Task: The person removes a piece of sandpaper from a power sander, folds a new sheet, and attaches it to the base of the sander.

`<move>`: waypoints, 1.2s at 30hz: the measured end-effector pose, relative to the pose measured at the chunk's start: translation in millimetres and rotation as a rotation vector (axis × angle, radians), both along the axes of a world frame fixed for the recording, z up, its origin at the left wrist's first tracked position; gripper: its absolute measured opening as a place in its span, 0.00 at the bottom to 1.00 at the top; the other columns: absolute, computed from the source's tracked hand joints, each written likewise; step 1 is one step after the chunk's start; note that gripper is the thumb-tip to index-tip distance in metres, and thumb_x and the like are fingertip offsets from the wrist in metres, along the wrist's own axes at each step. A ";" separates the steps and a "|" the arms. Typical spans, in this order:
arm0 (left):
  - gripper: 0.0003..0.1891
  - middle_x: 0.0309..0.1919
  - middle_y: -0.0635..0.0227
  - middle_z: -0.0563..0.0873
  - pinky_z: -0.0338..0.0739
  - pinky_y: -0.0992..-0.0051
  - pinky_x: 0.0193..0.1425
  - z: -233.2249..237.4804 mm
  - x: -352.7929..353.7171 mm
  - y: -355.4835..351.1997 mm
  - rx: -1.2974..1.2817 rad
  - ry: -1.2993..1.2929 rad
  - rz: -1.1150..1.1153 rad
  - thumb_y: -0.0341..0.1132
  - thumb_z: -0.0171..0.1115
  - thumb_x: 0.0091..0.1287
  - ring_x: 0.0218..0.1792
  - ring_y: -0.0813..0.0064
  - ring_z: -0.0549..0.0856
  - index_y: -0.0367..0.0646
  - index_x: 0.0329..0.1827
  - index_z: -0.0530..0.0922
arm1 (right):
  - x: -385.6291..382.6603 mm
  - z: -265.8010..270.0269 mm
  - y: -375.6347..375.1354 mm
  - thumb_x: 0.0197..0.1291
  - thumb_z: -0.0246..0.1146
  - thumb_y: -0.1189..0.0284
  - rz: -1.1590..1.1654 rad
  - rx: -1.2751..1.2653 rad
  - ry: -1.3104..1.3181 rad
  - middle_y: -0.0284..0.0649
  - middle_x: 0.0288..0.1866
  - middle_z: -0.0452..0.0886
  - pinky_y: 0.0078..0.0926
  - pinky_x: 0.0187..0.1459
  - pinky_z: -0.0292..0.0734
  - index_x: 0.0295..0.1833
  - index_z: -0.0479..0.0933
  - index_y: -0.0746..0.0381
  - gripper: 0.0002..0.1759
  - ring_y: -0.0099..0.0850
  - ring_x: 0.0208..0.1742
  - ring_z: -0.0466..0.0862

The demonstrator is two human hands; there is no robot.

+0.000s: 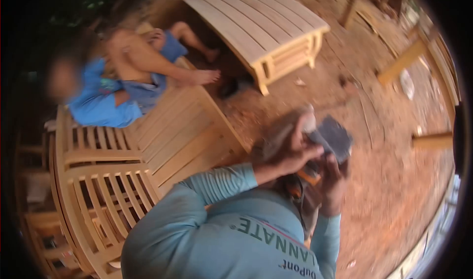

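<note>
Dark grey, flat, roughly square sheet [332, 137]: lying right of centre in the frame, between the wearer's two hands. Left hand [299, 148] is pinching its left side, fingers nearly closed; right hand [336, 178] is curling up at the lower edge, fingers bent and seemingly closed on it, tips partly blurred. Sheet is looking thin and light, probably bendable, not fragile, perhaps gritty; opposite edges seeming the best hold. Orange-and-black object [306, 174] is showing just below the hands, kind unclear.

Textures: pale slatted wooden bench [189, 131] is filling left of centre, planks smooth, back spindles curved. Slatted wooden table [261, 18] is standing at upper centre, top bowed at its edge. Reddish bare soil [384, 195] is spreading at right, loose and crumbly. Person in blue [106, 94] is reclining, upper left.
</note>
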State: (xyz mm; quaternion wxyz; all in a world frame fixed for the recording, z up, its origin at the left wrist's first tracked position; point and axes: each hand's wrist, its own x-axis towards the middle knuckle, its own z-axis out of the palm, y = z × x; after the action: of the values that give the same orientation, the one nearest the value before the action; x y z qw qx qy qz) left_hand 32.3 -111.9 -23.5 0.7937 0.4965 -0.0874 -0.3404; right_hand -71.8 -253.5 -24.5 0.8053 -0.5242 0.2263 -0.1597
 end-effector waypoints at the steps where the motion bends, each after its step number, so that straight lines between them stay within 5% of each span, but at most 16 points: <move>1: 0.48 0.61 0.53 0.85 0.90 0.67 0.56 6.4 1.7 4.9 0.061 -0.044 -0.027 0.21 0.68 0.75 0.52 0.69 0.90 0.53 0.91 0.47 | -2.0 -11.5 -2.9 0.76 0.69 0.73 0.005 -0.051 -0.062 0.38 0.52 0.86 0.19 0.31 0.77 0.74 0.71 0.66 0.26 0.22 0.39 0.84; 4: 0.44 0.55 0.55 0.86 0.88 0.67 0.57 -7.1 -4.6 2.9 0.108 -0.202 -0.027 0.23 0.66 0.77 0.52 0.71 0.88 0.51 0.90 0.49 | -2.7 -5.7 9.5 0.80 0.66 0.71 -0.027 -0.225 -0.066 0.36 0.46 0.86 0.19 0.33 0.73 0.69 0.74 0.65 0.18 0.19 0.32 0.79; 9: 0.43 0.75 0.56 0.72 0.79 0.68 0.72 -21.6 0.3 2.7 0.028 -0.232 -0.041 0.21 0.65 0.76 0.67 0.71 0.80 0.49 0.89 0.52 | 1.9 -12.5 10.1 0.78 0.68 0.72 -0.044 -0.269 -0.090 0.37 0.46 0.86 0.20 0.36 0.75 0.69 0.74 0.67 0.20 0.21 0.34 0.80; 18: 0.43 0.80 0.53 0.69 0.75 0.64 0.77 -13.3 -1.5 4.6 0.180 -0.438 -0.087 0.23 0.65 0.77 0.76 0.63 0.77 0.45 0.90 0.51 | -2.2 -25.2 3.7 0.75 0.69 0.78 -0.068 -0.229 -0.106 0.36 0.49 0.86 0.18 0.39 0.77 0.75 0.71 0.67 0.27 0.19 0.38 0.81; 27: 0.40 0.66 0.50 0.84 0.78 0.65 0.72 -6.6 0.5 11.1 0.270 -0.481 -0.160 0.21 0.58 0.78 0.66 0.65 0.85 0.46 0.90 0.50 | -11.3 -33.0 -7.8 0.75 0.68 0.81 -0.035 -0.245 -0.116 0.35 0.47 0.85 0.17 0.35 0.76 0.76 0.71 0.66 0.28 0.18 0.34 0.79; 30: 0.42 0.60 0.40 0.85 0.85 0.55 0.63 -24.1 -4.5 3.9 0.253 -0.541 -0.073 0.27 0.63 0.76 0.60 0.46 0.89 0.52 0.89 0.50 | -13.3 -32.8 -6.9 0.75 0.68 0.81 -0.026 -0.250 -0.122 0.35 0.47 0.85 0.17 0.35 0.75 0.76 0.70 0.66 0.27 0.18 0.34 0.79; 33: 0.41 0.59 0.41 0.86 0.86 0.56 0.61 -19.6 -6.4 4.9 0.310 -0.492 -0.074 0.27 0.64 0.75 0.63 0.47 0.89 0.50 0.88 0.53 | -13.6 -34.4 -5.4 0.76 0.67 0.81 -0.021 -0.267 -0.117 0.36 0.47 0.86 0.17 0.34 0.75 0.76 0.70 0.65 0.27 0.18 0.34 0.79; 36: 0.38 0.64 0.51 0.84 0.82 0.68 0.64 8.1 0.0 14.9 0.292 -0.408 -0.204 0.21 0.58 0.78 0.59 0.70 0.87 0.46 0.88 0.54 | -16.1 -30.8 -2.6 0.77 0.66 0.80 -0.035 -0.264 -0.094 0.36 0.46 0.86 0.18 0.36 0.76 0.76 0.70 0.66 0.26 0.19 0.35 0.80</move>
State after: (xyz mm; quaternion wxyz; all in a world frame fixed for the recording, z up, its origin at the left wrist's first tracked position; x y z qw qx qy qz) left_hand 32.3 -97.0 -15.4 0.6411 0.6528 -0.2453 -0.3205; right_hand -87.9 -256.1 -55.4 0.7361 -0.6136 0.1744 -0.2264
